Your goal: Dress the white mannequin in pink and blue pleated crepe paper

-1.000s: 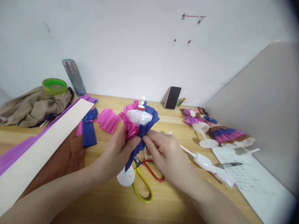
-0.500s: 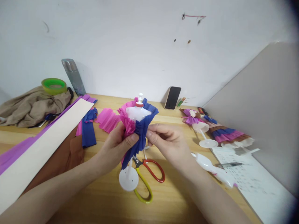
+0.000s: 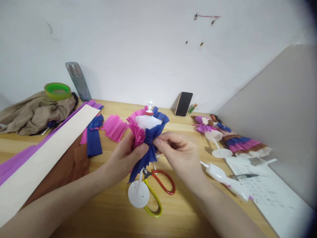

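Note:
A small white mannequin stand (image 3: 148, 122) with a red neck band is wrapped in pleated pink paper (image 3: 135, 127) and blue paper (image 3: 144, 162). My left hand (image 3: 127, 153) grips the papers around its waist from the left, thumb lying over the blue. On the right side, my right hand (image 3: 177, 152) pinches the blue paper between thumb and index finger. The stand's round white base (image 3: 138, 194) tilts toward me, in front of scissors (image 3: 162, 181) with one red and one yellow handle.
Left are crepe strips, a cream strip (image 3: 52, 148), brown cloth (image 3: 37, 112), green tape (image 3: 57, 91) and a bottle (image 3: 78, 81). Right are a phone (image 3: 183, 103), dressed stands (image 3: 221, 152), a white glue gun (image 3: 228, 181) and a written sheet (image 3: 269, 195). A wall stands behind.
The mannequin stand has shifted slightly down and right, its base with it. My right thumb and index finger have moved a little closer to my left thumb.

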A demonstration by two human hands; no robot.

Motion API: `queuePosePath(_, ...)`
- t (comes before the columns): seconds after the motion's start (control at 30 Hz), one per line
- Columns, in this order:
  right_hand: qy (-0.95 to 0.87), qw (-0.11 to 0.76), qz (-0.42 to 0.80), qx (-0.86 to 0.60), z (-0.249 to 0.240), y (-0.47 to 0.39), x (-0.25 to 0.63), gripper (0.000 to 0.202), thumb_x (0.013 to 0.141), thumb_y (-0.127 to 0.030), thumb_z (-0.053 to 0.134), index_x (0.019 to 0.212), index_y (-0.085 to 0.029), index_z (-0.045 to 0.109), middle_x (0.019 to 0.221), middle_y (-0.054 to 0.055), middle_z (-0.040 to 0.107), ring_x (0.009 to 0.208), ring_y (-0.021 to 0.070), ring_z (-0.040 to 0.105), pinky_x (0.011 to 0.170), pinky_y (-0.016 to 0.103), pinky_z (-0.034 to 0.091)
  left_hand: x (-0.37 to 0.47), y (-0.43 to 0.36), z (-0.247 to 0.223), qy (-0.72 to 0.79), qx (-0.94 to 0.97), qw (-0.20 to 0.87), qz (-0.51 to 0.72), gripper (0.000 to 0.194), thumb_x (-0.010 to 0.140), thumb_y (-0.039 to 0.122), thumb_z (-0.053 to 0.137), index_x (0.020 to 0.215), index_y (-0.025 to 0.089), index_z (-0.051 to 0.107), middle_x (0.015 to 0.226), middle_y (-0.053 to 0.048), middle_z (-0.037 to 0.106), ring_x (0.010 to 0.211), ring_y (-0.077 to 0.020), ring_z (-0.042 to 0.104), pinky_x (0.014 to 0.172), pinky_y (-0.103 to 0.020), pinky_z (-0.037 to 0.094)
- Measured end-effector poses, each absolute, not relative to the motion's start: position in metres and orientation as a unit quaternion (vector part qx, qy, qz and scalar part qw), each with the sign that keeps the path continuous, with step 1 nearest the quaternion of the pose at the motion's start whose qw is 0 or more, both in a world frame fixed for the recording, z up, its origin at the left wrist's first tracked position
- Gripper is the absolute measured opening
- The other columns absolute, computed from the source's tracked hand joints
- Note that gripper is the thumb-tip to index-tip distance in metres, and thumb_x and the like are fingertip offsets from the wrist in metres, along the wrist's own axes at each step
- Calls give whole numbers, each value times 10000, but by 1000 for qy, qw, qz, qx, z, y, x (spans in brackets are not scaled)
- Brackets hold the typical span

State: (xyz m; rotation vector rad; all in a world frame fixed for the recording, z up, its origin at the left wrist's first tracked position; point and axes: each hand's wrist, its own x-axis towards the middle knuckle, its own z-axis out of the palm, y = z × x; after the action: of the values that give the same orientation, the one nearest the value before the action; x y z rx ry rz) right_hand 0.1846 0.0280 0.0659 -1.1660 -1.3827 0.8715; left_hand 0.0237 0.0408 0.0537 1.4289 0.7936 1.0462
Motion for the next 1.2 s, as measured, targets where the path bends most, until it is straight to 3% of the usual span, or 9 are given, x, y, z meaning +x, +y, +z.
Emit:
queuePosePath(0.23,-591,546,333,-491,68,26,184,201,747,-329,681,611,-183,655,473,-21,550,426,93,438,404,219,359,24,38,54,335,594,576,452,436,827,545,661,1010,157,583,895,-43,625,792,-165,566,702,-264,489)
queuePosePath(0.37,-592,553,325,-487,67,26,184,214,770,-325,675,608,-191,638,486,-15,562,439,104,467,412,228,395,25,37,53,333,574,592,457,419,822,533,673,1018,170,599,831,-29,639,731,-164,576,642,-262,484)
queuePosePath(0.53,-597,550,336,-478,65,24,183,150,782,-318,678,698,-194,662,548,-8,606,471,117,523,441,244,446,25,38,54,354,562,581,470,445,802,536,693,1018,157,603,896,-53,663,740,-163,576,637,-259,474)
queuePosePath(0.73,-606,629,191,-448,64,17,181,59,788,-181,673,835,-215,659,586,-36,539,498,105,474,458,247,403,25,38,50,350,567,571,480,419,816,522,688,1010,164,590,835,-25,620,721,-149,552,634,-253,470)
queuePosePath(0.97,-650,581,181,-456,60,11,181,57,830,-240,684,792,-217,649,564,-40,490,493,109,449,463,270,383,27,35,49,361,594,539,476,357,830,517,670,927,185,579,763,0,568,693,-150,509,628,-259,457)
queuePosePath(1.03,-637,605,164,-449,63,10,181,46,826,-224,686,863,-225,659,587,-39,494,501,112,447,461,271,382,27,34,51,357,602,536,472,354,834,522,661,919,188,579,773,-2,566,697,-150,504,632,-259,458)
queuePosePath(1.1,-639,618,150,-434,70,10,184,163,837,-203,666,996,-239,668,614,-36,490,512,119,446,454,272,375,26,34,52,352,609,535,469,344,843,516,652,926,189,584,794,-8,572,709,-151,504,634,-256,460)
queuePosePath(1.2,-673,582,157,-428,81,11,189,291,862,-209,640,1148,-260,656,614,-34,483,510,131,442,439,275,364,25,34,52,348,612,535,467,328,850,504,645,939,193,592,786,-5,572,696,-149,496,620,-252,458)
